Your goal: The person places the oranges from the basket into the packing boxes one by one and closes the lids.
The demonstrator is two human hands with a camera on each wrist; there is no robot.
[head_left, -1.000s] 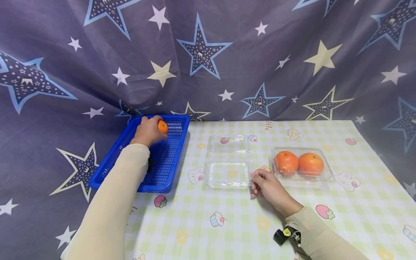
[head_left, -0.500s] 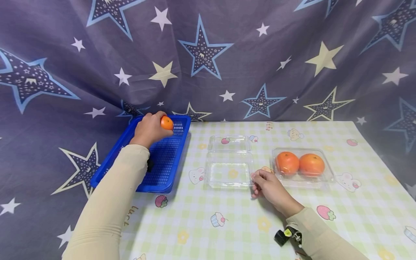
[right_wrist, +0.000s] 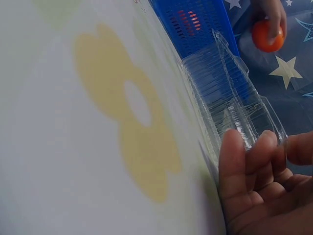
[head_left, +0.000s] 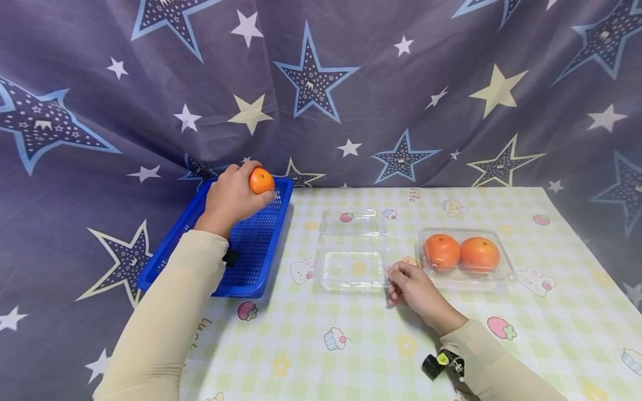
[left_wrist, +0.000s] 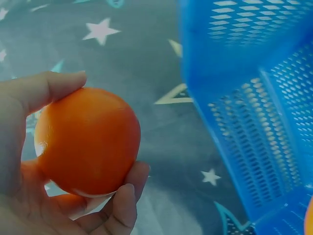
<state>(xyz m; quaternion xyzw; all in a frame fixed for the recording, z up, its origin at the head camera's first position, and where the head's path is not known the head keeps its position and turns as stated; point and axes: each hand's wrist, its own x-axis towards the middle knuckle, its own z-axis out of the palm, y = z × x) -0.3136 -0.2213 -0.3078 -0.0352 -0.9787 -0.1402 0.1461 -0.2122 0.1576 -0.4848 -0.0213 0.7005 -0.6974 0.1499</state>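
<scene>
My left hand (head_left: 230, 197) grips an orange (head_left: 261, 181) above the far end of the blue plastic basket (head_left: 288, 192). In the left wrist view the thumb lies on one side of the orange (left_wrist: 90, 142) and curled fingers on the other. An open clear plastic clamshell box (head_left: 353, 240) rests on the table, its lid laid back away from me. At the box's near right corner my right hand (head_left: 413, 289) pinches the rim between thumb and finger. The right wrist view shows the box (right_wrist: 230, 88) at these fingertips, with the other fingers loosely curled.
To the right stands another clear box (head_left: 504, 273) with two oranges (head_left: 442, 252) inside. Part of another orange (left_wrist: 309, 218) shows in the basket. A dark object (head_left: 230, 258) lies in the basket by my left sleeve. A star-patterned curtain (head_left: 321, 139) hangs behind the checked table (head_left: 371, 356).
My left hand has lifted the orange up and slightly to the right, out of the basket. The right hand and both clear boxes have stayed in place.
</scene>
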